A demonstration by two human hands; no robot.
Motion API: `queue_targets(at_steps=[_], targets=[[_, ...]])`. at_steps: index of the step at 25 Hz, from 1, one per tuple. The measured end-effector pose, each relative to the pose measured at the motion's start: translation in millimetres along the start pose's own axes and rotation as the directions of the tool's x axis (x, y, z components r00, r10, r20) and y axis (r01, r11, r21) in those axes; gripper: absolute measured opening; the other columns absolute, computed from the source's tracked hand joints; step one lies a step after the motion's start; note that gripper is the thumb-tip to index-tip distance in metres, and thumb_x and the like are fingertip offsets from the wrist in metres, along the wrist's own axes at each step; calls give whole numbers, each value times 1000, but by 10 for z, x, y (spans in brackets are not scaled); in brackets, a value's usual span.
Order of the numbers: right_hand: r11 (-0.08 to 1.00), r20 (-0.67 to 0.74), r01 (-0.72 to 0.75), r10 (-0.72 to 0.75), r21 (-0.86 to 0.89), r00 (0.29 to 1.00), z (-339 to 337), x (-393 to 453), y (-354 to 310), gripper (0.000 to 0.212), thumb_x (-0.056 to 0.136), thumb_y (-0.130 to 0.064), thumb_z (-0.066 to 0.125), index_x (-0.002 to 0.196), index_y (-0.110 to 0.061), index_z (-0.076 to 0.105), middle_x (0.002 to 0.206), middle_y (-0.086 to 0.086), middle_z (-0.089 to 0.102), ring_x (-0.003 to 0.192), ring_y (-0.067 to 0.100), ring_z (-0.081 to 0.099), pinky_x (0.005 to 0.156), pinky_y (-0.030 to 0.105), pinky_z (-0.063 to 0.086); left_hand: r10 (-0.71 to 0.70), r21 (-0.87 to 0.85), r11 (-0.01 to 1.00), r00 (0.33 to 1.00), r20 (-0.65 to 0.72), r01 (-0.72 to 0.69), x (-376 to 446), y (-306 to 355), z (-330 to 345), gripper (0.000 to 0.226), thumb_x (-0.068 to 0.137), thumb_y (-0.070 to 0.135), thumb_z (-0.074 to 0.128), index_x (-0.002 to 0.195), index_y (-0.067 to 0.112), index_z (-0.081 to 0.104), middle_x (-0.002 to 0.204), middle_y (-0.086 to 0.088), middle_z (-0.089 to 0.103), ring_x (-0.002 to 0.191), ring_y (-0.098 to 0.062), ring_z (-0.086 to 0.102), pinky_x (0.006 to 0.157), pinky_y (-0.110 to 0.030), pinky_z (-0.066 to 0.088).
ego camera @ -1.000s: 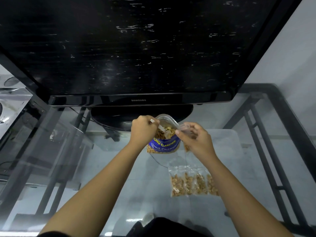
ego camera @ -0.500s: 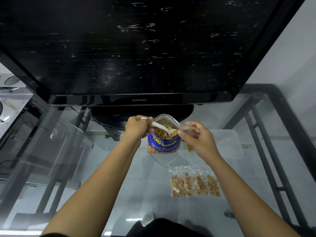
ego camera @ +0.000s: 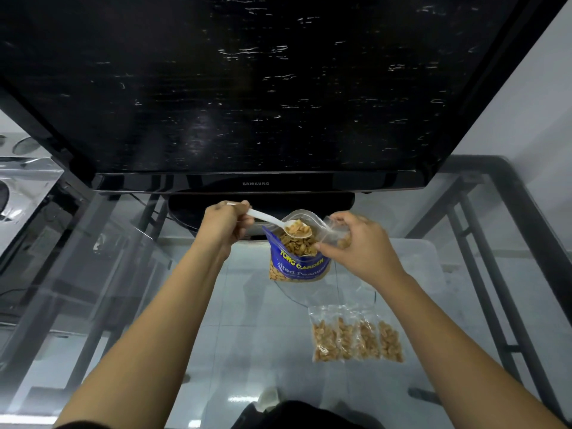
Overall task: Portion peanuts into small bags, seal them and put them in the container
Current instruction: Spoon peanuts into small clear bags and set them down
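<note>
While the scoop is loaded, this reads as the fill step, mid-portion. Left to right: left hand (ego camera: 227, 226) at about 11 o'clock of the glass table (ego camera: 247, 335), fingers curled round the handle of a white plastic spoon (ego camera: 280, 223); spoon bowl heaped with peanuts, held over the mouth of the blue peanut bag (ego camera: 298, 258). Blue bag stands upright near 12 o'clock, top open, nuts visible inside. Just to its 3 o'clock side, right hand (ego camera: 359, 246) pinches a small clear bag (ego camera: 334, 232) by its top edge, mouth tipped toward the spoon; a few nuts seem to be in it already, hard to be sure. At about 5 o'clock from the blue bag, well apart, a row of filled small bags (ego camera: 357, 337) lies flat on the glass; whether they're sealed, can't tell. A translucent container (ego camera: 414, 261) sits at 3 o'clock, beyond the right hand, looks like the drop target. Black TV (ego camera: 257, 88) fills the far side.

Next move, my guess: swing the spoon tip rightward into the small bag's mouth and tilt it. Needs the mouth held wide and the spoon level until inside, or nuts spill onto the glass.
</note>
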State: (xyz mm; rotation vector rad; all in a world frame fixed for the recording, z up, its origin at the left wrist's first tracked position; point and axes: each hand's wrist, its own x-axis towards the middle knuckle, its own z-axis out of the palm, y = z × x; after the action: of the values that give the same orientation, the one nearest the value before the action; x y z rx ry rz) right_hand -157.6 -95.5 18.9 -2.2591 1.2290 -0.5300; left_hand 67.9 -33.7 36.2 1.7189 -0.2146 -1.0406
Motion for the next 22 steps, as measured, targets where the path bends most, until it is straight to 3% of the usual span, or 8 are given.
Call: queue_targets(at_steps=[4,8,10,13,16,18,19,22], targets=[[1000,3,10,-10,4,1000,53,42,-71,55,70,-47,74,114,-18,57,106,1,64,91,17,61,76,30,49,110,33,993,993,36,-111,-73,243,-10,10,90,16,56,82,12,61,64,-1,60,46,-1,56,42,-13,41],[963,-36,-49,60,267,998,110,33,-192,55,68,-42,78,114,-22,58,100,-7,64,83,3,60,72,14,50,326,244,901,931,164,-358,-346,441,176,12,89,21,58,77,19,61,69,0,65,55,-4,61,49,-12,43],[885,-13,-76,93,460,996,131,9,-230,55,68,-35,80,115,-23,56,96,-12,63,82,-1,61,71,8,47,505,398,709,813,290,-583,-548,526,262,12,89,24,59,78,22,62,71,0,69,60,-7,65,53,-12,45],[719,11,-65,80,692,997,127,-25,-196,46,79,-18,72,120,-23,52,105,-9,64,95,3,62,80,17,50,671,498,339,576,467,-798,-855,676,295,11,90,28,58,84,21,65,70,-4,70,66,-16,66,63,-28,51],[694,-22,-31,67,719,998,68,-57,-142,41,87,-7,60,119,-30,49,109,-7,65,97,6,63,82,21,51,760,499,178,441,478,-848,-1047,813,262,14,89,30,57,87,20,67,68,-3,68,63,-17,60,61,-32,46],[699,-41,-19,69,715,997,23,-103,-120,43,87,-7,60,111,-39,46,108,-9,66,97,8,64,83,23,53,820,519,208,437,370,-829,-1057,855,232,14,88,29,57,85,20,67,67,-4,68,62,-17,59,61,-30,45],[707,-62,-4,68,707,996,1,-133,-108,40,87,-7,61,106,-39,47,107,-9,66,95,8,65,83,23,53,833,514,291,478,279,-807,-989,839,214,13,87,29,58,82,20,67,67,-6,68,63,-19,61,63,-31,46],[750,-106,14,74,661,992,-54,-246,-64,31,86,-8,62,94,-37,55,99,-14,65,89,2,63,75,14,51,702,380,633,707,87,-675,-636,573,186,16,86,27,59,71,26,63,64,-2,66,64,-17,63,72,-37,53]])
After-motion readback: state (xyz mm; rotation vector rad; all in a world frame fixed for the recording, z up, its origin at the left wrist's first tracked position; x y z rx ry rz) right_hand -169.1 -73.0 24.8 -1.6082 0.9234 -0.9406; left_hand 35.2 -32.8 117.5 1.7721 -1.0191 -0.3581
